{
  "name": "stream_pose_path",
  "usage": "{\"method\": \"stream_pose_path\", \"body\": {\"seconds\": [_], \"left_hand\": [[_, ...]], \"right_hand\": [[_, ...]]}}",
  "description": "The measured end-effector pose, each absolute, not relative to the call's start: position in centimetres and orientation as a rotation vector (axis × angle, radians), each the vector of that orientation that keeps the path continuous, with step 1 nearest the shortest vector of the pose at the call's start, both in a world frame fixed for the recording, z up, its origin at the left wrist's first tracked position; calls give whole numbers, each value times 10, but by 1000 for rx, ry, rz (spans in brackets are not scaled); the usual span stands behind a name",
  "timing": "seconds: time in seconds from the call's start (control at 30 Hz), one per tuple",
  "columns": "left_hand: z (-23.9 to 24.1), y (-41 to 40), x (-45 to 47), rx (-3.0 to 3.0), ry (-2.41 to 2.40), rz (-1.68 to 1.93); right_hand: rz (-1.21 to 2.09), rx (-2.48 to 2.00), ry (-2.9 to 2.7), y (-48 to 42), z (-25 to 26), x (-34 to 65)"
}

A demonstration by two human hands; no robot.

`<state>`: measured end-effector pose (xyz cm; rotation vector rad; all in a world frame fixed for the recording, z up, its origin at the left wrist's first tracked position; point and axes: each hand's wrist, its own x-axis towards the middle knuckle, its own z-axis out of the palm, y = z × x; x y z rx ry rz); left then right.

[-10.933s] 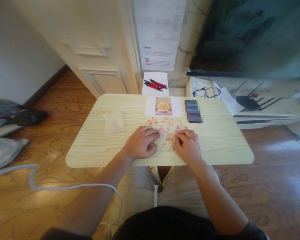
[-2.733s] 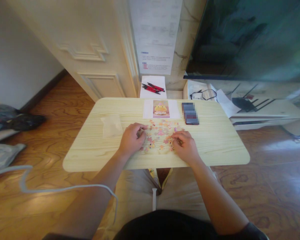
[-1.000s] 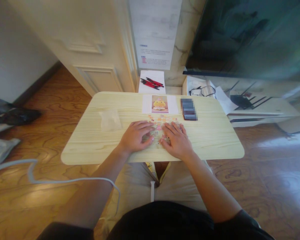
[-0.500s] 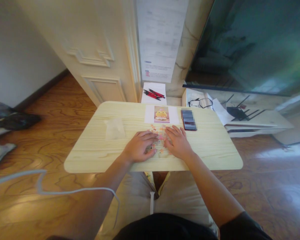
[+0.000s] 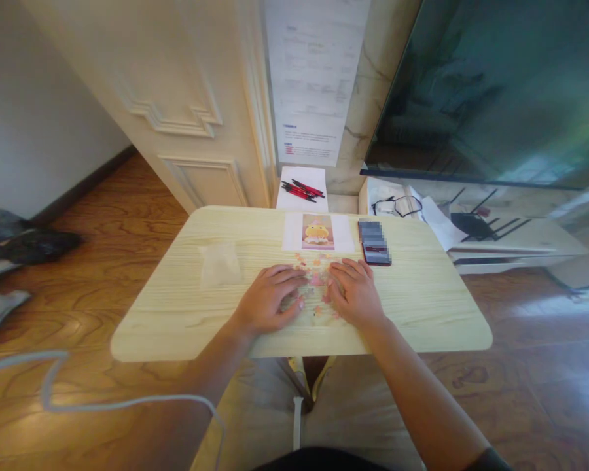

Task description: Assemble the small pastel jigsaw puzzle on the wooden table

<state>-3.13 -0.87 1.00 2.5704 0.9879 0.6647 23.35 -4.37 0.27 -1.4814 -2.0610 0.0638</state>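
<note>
A heap of small pink and orange puzzle pieces lies in the middle of the pale wooden table. My left hand lies flat on the pieces at the heap's left side, fingers stretched out. My right hand lies flat on the right side of the heap, fingers spread, nearly touching the left hand. Just beyond the heap sits a picture card of a yellow cartoon figure. Most pieces are hidden under my palms.
A dark phone lies right of the card and a clear plastic bag left of the heap. Red and black pens rest on paper behind the table. A white cable loops at lower left. A low white shelf stands right.
Both hands went from curled over the spread-out pieces to lying flat and close together, with the pieces pushed into a tighter heap. The camera shifted slightly.
</note>
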Motion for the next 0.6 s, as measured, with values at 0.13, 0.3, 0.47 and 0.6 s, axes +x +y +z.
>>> {"method": "stream_pose_path", "body": {"seconds": [0.13,0.3,0.47,0.6], "left_hand": [[9,-6,-33,2547,1033,713],[9,-5,-34,2496,1052,783],[10,-6,-31,2542,1079,740],[8,-8,-28,2585,1085,708]], "right_hand": [[19,-1396,-1988,-41,1,232],[43,-1366,-1927,-39,-1,235],[69,-1308,-1967,-39,-2,236],[79,-1265,-2045,-40,-1,233]]}}
